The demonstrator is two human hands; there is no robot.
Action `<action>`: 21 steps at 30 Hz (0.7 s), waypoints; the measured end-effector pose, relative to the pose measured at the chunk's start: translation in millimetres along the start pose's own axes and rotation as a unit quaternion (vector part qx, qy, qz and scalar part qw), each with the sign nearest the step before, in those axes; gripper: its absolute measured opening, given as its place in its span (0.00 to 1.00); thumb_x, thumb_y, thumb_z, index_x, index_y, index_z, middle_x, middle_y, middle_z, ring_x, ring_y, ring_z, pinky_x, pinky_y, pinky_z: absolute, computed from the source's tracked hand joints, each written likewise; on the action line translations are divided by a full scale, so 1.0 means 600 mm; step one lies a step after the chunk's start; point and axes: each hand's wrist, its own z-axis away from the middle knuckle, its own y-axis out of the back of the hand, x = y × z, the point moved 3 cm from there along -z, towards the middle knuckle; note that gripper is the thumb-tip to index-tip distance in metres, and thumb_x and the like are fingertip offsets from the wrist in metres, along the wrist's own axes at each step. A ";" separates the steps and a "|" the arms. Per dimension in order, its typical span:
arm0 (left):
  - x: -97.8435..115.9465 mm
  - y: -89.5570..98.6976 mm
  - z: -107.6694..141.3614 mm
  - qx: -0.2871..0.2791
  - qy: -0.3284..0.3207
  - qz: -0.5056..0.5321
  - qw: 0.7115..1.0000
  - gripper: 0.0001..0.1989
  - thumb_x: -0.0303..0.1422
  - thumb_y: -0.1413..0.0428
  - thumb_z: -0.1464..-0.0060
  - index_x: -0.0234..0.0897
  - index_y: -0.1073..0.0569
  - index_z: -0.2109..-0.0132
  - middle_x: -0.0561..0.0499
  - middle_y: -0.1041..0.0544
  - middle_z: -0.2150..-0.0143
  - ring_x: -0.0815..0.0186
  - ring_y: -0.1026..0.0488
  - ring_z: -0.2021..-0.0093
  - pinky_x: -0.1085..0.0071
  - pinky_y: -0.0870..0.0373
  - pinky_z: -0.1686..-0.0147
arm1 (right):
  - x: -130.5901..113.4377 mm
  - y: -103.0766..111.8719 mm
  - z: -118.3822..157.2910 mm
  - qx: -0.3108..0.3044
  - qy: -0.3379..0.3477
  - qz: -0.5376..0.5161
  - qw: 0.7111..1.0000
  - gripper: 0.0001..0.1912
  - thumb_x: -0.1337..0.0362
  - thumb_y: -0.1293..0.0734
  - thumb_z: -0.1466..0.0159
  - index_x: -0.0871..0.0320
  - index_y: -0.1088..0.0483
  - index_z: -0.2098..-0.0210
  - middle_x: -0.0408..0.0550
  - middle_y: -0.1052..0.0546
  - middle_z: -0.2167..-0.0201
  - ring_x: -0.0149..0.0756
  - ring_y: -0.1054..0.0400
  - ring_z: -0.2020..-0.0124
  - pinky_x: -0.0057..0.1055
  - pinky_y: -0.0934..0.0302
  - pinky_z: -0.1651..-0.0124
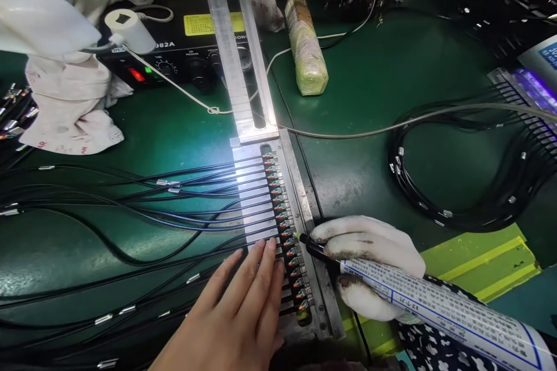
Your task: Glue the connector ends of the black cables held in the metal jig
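Note:
My left hand [243, 301], bare, lies flat with fingers stretched out over the black cables [204, 226] at the edge of a metal fixture [256, 214]. The cables run in from the left and lie side by side in its slots, their stripped ends with small orange and metallic tips [285, 224] in a row. In a white glove, my right hand [374, 249] is closed around a white-labelled glue syringe [435, 301] with blue lines and small print. The syringe's black nozzle [317, 249] points left, its fine tip at the row of wire ends near my left fingertips.
A hinged metal frame [226, 64] stands up behind the fixture. Beyond it is a black control box [187, 64] with lit switches. A wrapped block [307, 49], cloths [73, 104], a coiled cable bundle [400, 185] and a purple-lit rack [535, 98] lie around.

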 end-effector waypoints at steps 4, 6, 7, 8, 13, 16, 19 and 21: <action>-0.004 0.004 -0.004 -0.001 0.001 0.008 1.000 0.28 0.43 0.60 0.44 0.30 0.41 0.43 0.40 0.42 0.45 0.58 0.49 0.42 0.61 0.51 0.45 | 0.001 0.000 -0.002 0.000 0.001 -0.005 1.000 0.14 0.63 0.35 0.55 0.65 0.35 0.71 0.45 0.31 0.65 0.20 0.35 0.60 0.22 0.34 0.61; -0.007 0.009 -0.007 0.005 -0.007 0.018 1.000 0.25 0.42 0.58 0.44 0.33 0.39 0.44 0.42 0.44 0.44 0.59 0.50 0.42 0.62 0.53 0.44 | 0.001 0.000 0.000 0.003 -0.002 -0.008 1.000 0.14 0.63 0.36 0.55 0.65 0.35 0.70 0.45 0.31 0.65 0.20 0.35 0.60 0.22 0.34 0.61; -0.008 0.011 -0.008 0.003 -0.013 0.027 1.000 0.23 0.42 0.56 0.45 0.36 0.37 0.45 0.44 0.45 0.43 0.59 0.51 0.41 0.63 0.54 0.43 | 0.001 0.000 0.001 0.002 -0.002 -0.007 1.000 0.14 0.63 0.36 0.55 0.65 0.35 0.70 0.45 0.31 0.65 0.20 0.35 0.60 0.23 0.34 0.61; -0.009 0.013 -0.010 0.002 -0.017 0.035 0.999 0.22 0.41 0.54 0.46 0.38 0.36 0.46 0.46 0.46 0.42 0.60 0.52 0.41 0.63 0.55 0.43 | 0.000 0.000 0.002 0.001 -0.002 -0.007 1.000 0.14 0.62 0.36 0.55 0.64 0.35 0.70 0.44 0.31 0.64 0.20 0.35 0.60 0.23 0.34 0.61; -0.012 0.017 -0.014 -0.006 -0.023 0.058 0.998 0.20 0.41 0.51 0.49 0.41 0.34 0.49 0.47 0.47 0.42 0.62 0.52 0.41 0.65 0.55 0.43 | 0.001 0.001 0.007 0.001 0.000 -0.010 1.000 0.15 0.62 0.35 0.57 0.64 0.35 0.70 0.44 0.31 0.65 0.19 0.36 0.60 0.21 0.35 0.60; -0.012 0.018 -0.010 -0.003 -0.017 0.053 0.998 0.21 0.40 0.52 0.47 0.40 0.35 0.47 0.47 0.48 0.42 0.62 0.53 0.41 0.65 0.57 0.42 | 0.002 0.001 0.009 0.001 -0.002 -0.013 1.000 0.15 0.64 0.34 0.58 0.64 0.35 0.70 0.44 0.31 0.65 0.19 0.36 0.60 0.21 0.35 0.61; -0.012 0.019 -0.008 0.010 -0.025 0.052 0.998 0.21 0.40 0.51 0.48 0.40 0.35 0.47 0.46 0.48 0.42 0.61 0.53 0.41 0.65 0.57 0.43 | 0.000 0.002 0.011 -0.001 -0.003 -0.017 1.000 0.15 0.66 0.35 0.58 0.64 0.35 0.70 0.43 0.31 0.64 0.19 0.36 0.59 0.21 0.35 0.60; -0.014 0.018 -0.009 0.009 -0.028 0.052 0.998 0.21 0.39 0.51 0.48 0.40 0.35 0.47 0.46 0.48 0.42 0.61 0.53 0.41 0.65 0.57 0.43 | 0.000 0.002 0.012 -0.001 -0.007 -0.017 1.000 0.14 0.67 0.35 0.58 0.64 0.35 0.70 0.43 0.31 0.64 0.19 0.36 0.59 0.21 0.35 0.60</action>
